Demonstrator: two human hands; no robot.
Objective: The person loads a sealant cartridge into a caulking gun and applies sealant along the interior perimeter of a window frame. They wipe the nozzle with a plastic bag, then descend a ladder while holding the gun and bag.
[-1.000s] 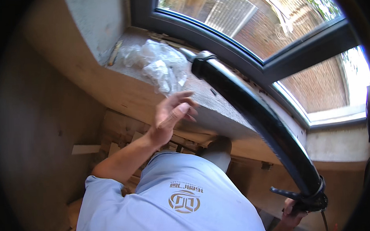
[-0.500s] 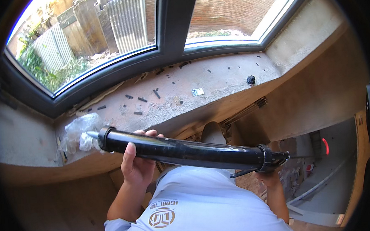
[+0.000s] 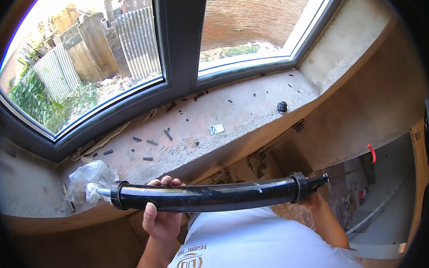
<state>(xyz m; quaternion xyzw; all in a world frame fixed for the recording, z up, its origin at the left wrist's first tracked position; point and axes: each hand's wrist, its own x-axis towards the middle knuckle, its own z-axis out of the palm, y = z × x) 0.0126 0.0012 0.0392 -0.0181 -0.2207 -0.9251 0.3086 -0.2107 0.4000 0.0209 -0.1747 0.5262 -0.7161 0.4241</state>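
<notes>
A long black caulking gun (image 3: 207,196) lies level across my front, its pale nozzle (image 3: 103,192) pointing left. My left hand (image 3: 161,219) is closed round the barrel near its front collar, thumb on the near side and fingertips showing over the far side. At the rear end my right hand (image 3: 313,200) grips the gun beneath the back collar. Its fingers are mostly hidden behind the gun, and so is the handle. A thin rod with a red hooked tip (image 3: 371,153) sticks out from the rear. The nozzle overlaps a crumpled clear plastic bag (image 3: 93,176) in view.
Beyond the gun runs a rough concrete windowsill (image 3: 186,152) with several short black scraps, a small white card (image 3: 216,129) and a black lump (image 3: 282,107). A dark window frame (image 3: 179,44) stands behind it. Boards and debris lie below at the right.
The gun has turned from sloping down rightward to nearly level, its front end lower in view. The lever seen under its rear is now hidden. The sill and window have shifted left in view.
</notes>
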